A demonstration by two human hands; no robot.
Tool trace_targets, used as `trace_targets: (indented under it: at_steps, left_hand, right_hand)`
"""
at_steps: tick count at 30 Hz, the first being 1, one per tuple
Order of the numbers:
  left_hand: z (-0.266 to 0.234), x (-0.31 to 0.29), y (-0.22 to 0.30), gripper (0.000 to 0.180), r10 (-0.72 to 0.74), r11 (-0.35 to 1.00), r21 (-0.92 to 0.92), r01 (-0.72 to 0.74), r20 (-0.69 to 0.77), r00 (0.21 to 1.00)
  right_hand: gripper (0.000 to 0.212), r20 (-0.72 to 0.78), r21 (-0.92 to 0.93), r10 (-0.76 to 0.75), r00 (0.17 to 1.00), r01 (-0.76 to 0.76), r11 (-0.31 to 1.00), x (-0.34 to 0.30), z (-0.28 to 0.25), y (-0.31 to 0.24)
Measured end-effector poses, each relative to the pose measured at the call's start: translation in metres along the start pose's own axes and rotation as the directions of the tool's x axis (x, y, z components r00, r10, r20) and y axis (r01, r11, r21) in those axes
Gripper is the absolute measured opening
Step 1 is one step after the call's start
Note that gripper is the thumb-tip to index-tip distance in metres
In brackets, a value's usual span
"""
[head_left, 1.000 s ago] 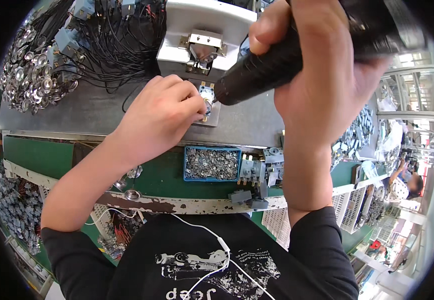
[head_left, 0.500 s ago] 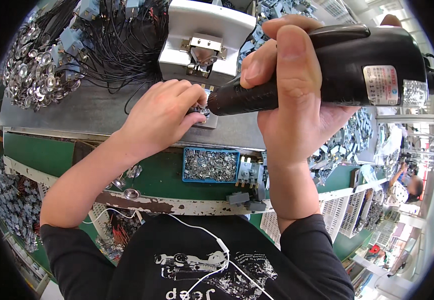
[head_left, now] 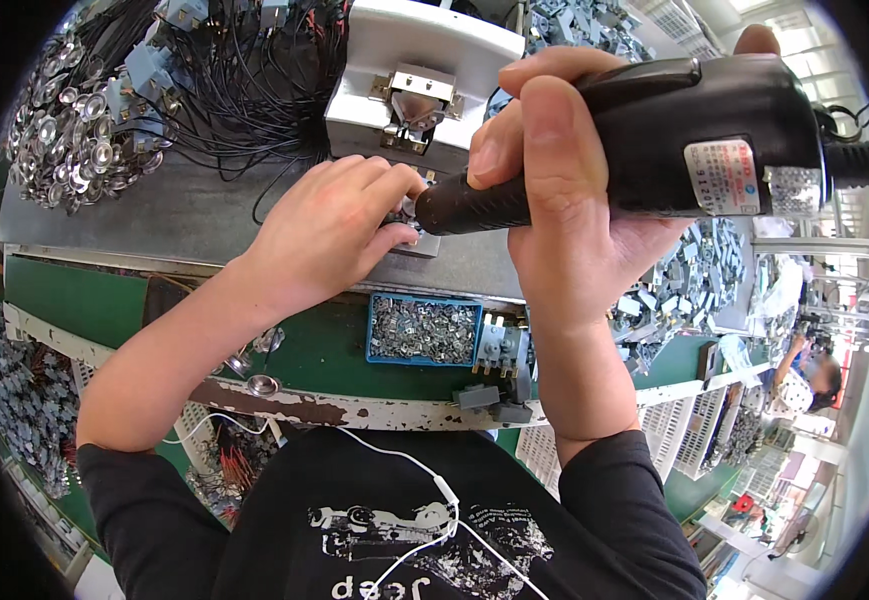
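"Who holds what?"
"The right hand (head_left: 579, 200) grips a black electric screwdriver (head_left: 659, 145); the left hand (head_left: 326, 225) pinches a small component (head_left: 408, 213) at its nose."
"Good technique?"
"Likely a firm pinch, black electric screwdriver kept square."

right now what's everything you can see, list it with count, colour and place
small part: 1, silver and dark, upper centre, mostly hidden
metal block: 1, grey, under the small part
power tool: 1, black, upper right, tip at the small part
machine: 1, white, top centre
cables: many, black, upper left
round cups: many, silver, far left
tray: 1, blue, centre, holding many silver pieces
housings: many, grey-blue, right
crates: several, white, lower right
co-worker: 1, white top, far right
left hand: 1, bare, pinching the small part
right hand: 1, bare, gripping the power tool
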State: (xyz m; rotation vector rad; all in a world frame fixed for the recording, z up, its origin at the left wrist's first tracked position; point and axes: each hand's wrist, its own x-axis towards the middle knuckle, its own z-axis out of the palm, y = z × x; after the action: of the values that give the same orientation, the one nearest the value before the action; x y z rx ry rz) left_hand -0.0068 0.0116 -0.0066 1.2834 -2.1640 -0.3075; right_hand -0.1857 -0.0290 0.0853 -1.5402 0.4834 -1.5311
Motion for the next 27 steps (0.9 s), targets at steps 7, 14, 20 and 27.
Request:
trace_targets:
  at_steps: [7, 14, 20, 27]
  left_hand:
    - [0.003, 0.000, -0.001, 0.042, -0.013, 1.000, 0.019, 0.012, 0.016, 1.000]
    - [-0.002, 0.004, -0.001, 0.041, -0.073, 0.993, -0.088, 0.080, 0.086, 0.994]
    - [-0.004, 0.005, 0.002, 0.035, -0.105, 0.993, -0.039, 0.112, 0.152, 0.983]
    - [0.006, -0.001, -0.003, 0.035, -0.077, 0.994, -0.071, 0.082, 0.079, 0.994]
  right_hand:
    - [0.101, 0.118, 0.037, -0.175, 0.978, 0.172, 0.985, 0.007, 0.016, 0.019]
    - [0.021, 0.134, 0.092, 0.134, 0.982, -0.147, 0.985, 0.019, 0.021, 0.030]
    - [0.021, 0.186, -0.218, 0.006, 0.983, 0.036, 0.975, 0.014, 0.014, 0.031]
    - [0.025, 0.205, -0.229, 0.091, 0.974, -0.043, 0.972, 0.015, 0.019, 0.029]
